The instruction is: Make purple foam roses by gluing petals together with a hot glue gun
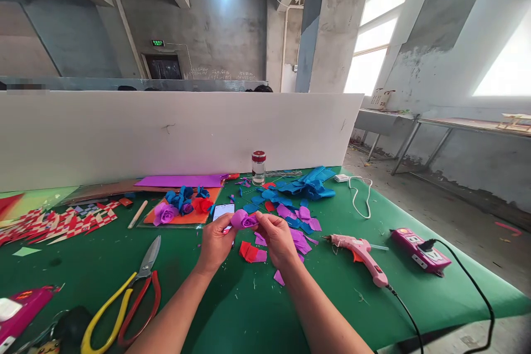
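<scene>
Seemingly part-formed, a purple rose sits pinched between the fingertips of the left hand and right hand, with finished-looking flowers to their left and unrolled petals to their right.

The desk is covered in green. On its left side, red-and-white strips, a flat stick and scissors with yellow and red handles are laid. A smartphone, a red-lidded clear jar, blue crepe paper and purple paper pieces are spread across the middle. A pink hot glue gun, a magenta power strip and a white charger are placed at the right.
</scene>
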Available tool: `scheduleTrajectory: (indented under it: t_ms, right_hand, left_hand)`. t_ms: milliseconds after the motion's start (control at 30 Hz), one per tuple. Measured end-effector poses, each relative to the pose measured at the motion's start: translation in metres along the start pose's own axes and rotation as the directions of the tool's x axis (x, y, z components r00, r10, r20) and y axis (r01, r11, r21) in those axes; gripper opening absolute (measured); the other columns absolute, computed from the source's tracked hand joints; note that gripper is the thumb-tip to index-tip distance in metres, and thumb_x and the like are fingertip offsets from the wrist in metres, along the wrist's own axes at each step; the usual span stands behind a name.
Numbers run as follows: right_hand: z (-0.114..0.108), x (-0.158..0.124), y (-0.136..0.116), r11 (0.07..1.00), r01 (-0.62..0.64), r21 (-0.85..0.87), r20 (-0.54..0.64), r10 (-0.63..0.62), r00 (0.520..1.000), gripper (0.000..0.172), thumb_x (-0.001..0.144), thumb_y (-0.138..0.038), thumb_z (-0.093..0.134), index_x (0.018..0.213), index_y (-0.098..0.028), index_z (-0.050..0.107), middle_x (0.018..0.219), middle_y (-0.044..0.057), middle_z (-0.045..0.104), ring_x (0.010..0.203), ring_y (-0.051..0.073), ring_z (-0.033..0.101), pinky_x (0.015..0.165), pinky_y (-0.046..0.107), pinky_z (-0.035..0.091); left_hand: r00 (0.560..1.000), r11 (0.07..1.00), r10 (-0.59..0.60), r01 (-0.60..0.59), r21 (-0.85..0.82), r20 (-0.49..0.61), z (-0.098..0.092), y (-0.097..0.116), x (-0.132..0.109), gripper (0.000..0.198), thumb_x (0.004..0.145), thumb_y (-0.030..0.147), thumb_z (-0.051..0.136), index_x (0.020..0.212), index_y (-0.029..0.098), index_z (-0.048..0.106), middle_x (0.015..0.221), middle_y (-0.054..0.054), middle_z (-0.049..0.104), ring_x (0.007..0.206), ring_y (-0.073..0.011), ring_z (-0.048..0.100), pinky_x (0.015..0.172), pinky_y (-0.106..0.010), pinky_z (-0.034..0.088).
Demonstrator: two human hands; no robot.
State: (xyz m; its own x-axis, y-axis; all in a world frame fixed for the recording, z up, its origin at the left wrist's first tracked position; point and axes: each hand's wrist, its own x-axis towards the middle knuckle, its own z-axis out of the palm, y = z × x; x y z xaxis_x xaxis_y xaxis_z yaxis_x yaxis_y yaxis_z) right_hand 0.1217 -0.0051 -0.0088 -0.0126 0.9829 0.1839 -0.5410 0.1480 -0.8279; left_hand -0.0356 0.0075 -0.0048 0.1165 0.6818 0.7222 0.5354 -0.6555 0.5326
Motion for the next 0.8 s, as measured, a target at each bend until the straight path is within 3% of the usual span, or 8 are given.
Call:
scheduleTrajectory:
  t_ms: [100, 233, 600, 800]
  right_hand:
    - [0.0001, -0.0003, -0.0026, 0.999, 0.009, 0.035, -0.010, -0.009, 1.000, 0.027, 0.074, -0.044, 0.073, 0.069, -0.017, 0.072, 0.065, 0.000, 0.061, 0.062, 0.011, 0.052, 0.066, 0.025, 0.043]
    - [0.0017, -0.0022, -0.0065, 0.994, 0.065, -0.086, -0.030, -0.068, 0.997, 0.027, 0.076, -0.045, 0.071, 0.076, -0.018, 0.072, 0.069, 0.001, 0.064, 0.065, 0.012, 0.054, 0.065, 0.025, 0.042]
    - [0.0041, -0.0048, -0.0063, 0.950, 0.065, -0.304, -0.059, -0.087, 0.994, 0.033, 0.074, -0.049, 0.070, 0.073, -0.016, 0.077, 0.061, 0.001, 0.062, 0.059, 0.013, 0.049, 0.056, 0.025, 0.037]
    - [0.0014, -0.0029, -0.0021, 0.972, 0.059, -0.227, -0.019, -0.065, 0.998, 0.029, 0.075, -0.046, 0.070, 0.074, -0.018, 0.076, 0.061, 0.001, 0.061, 0.060, 0.012, 0.048, 0.058, 0.025, 0.037]
  left_hand:
    - [0.999, 0.999, -0.040, 0.040, 0.010, -0.027, 0.0007, -0.0049, -0.0013, 0.016, 0.083, 0.028, 0.062, 0.093, 0.022, 0.074, 0.077, 0.001, 0.073, 0.070, -0.0141, 0.065, 0.066, -0.021, 0.051]
    - [0.995, 0.999, -0.027, 0.030, 0.035, -0.093, -0.0010, -0.0101, -0.0014, 0.017, 0.084, 0.027, 0.061, 0.095, 0.022, 0.073, 0.083, -0.001, 0.073, 0.077, -0.0166, 0.067, 0.073, -0.024, 0.051]
    - [0.996, 0.995, 0.038, -0.029, 0.099, -0.084, -0.0026, -0.0055, -0.0002, 0.016, 0.086, 0.030, 0.060, 0.095, 0.024, 0.073, 0.088, -0.002, 0.074, 0.079, -0.0165, 0.068, 0.076, -0.024, 0.052]
    - [0.994, 0.996, -0.078, 0.080, 0.033, -0.074, -0.0010, -0.0053, -0.0004, 0.018, 0.085, 0.033, 0.060, 0.090, 0.023, 0.074, 0.081, 0.000, 0.074, 0.074, -0.0160, 0.067, 0.072, -0.023, 0.051]
